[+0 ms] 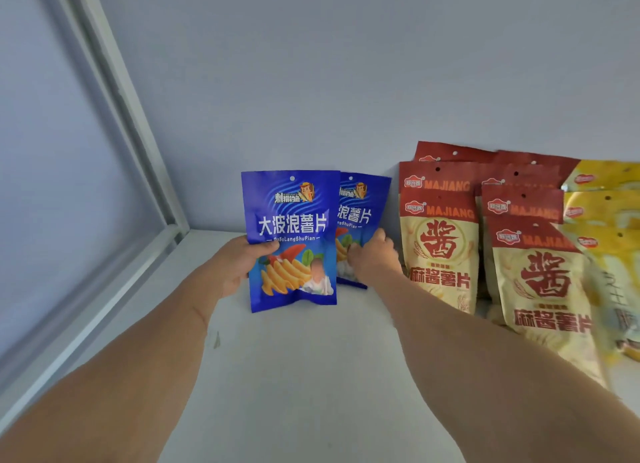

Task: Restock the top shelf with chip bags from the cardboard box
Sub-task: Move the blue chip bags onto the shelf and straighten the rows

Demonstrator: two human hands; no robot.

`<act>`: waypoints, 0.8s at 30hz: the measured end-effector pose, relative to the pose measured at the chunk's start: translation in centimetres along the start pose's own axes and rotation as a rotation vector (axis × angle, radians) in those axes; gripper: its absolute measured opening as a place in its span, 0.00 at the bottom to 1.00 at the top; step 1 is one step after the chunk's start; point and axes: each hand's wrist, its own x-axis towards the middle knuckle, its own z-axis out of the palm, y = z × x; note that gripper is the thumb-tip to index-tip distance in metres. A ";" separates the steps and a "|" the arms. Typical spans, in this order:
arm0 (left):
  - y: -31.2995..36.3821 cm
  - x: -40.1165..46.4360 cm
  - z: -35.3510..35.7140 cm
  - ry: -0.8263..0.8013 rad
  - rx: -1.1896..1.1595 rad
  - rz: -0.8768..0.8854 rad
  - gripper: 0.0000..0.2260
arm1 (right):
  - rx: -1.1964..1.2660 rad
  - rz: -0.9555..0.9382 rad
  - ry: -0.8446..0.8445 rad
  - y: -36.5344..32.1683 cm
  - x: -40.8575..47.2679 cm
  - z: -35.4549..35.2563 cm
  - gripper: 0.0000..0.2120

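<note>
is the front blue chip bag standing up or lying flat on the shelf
Standing up. The front blue bag faces the camera, bottom edge on the shelf, with the left hand gripping its side.

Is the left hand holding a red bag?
No, the left hand grips a blue chip bag; the red bags stand untouched further right.

so behind it all there's a plain pale bluish-grey wall [311, 64], nothing on it. on the left a white frame [114, 92] runs diagonally down, meets a second white bar at a corner and that one carries on toward the bottom left. inside the frame is a flat panel [59, 171], same greyish tone as the wall
</note>
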 end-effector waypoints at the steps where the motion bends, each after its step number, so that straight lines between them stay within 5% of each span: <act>1: 0.0 0.2 0.2 -0.004 0.012 0.004 0.07 | -0.089 -0.013 -0.003 0.6 -0.8 0.2 0.28; 7: 0.1 2.1 2.5 -0.069 0.055 -0.016 0.06 | -0.574 -0.292 0.002 3.7 -5.2 -0.5 0.16; 24: 0.2 6.9 7.7 -0.071 0.061 0.105 0.04 | -0.642 -0.626 0.136 6.7 -7.1 1.2 0.12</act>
